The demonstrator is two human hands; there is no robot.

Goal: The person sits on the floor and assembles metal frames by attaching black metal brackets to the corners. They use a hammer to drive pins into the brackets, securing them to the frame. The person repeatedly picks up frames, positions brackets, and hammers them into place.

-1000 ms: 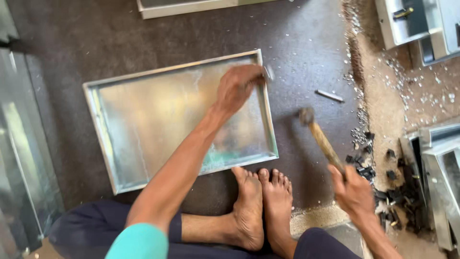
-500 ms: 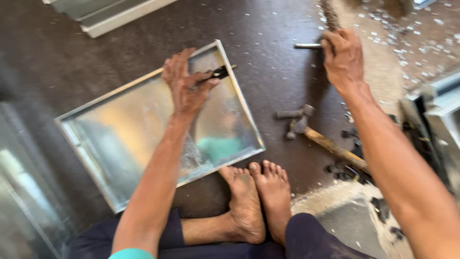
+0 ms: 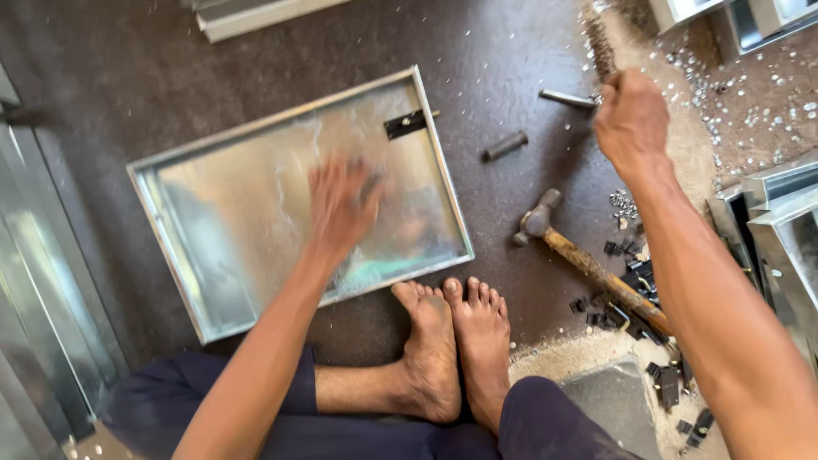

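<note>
Down by the near edge of the floor, the person's two bare feet point(image 3: 456, 349) sit together, toes just touching the near rim of the shallow metal tray point(image 3: 213, 255), and here's the left hand point(image 3: 341, 204), blurred, fingers spread and hovering flat over the tray's middle — an open grip, holding nothing that I can make out. Inside the tray there's only a small dark hinge piece point(image 3: 405, 123) up at its far right corner, well beyond the fingertips. To the right of the feet, loose dark metal clips point(image 3: 635, 281) lie scattered, and the hammer point(image 3: 588, 260) lies on the floor with its wooden handle running among them, head pointing toward the tray, nobody holding it. Further out, a short dark cylinder point(image 3: 505, 146) lies between tray and right hand. Now the far right: the right hand point(image 3: 632, 119) is closed in a fist-like grip right beside a thin metal rod point(image 3: 568, 99); whether it actually has hold of the rod I cannot tell. Against the frames before: the left hand has pulled back from the tray's far corner toward its centre, the hinge piece now sits uncovered, and the hammer, held a second ago, lies dropped.
</note>
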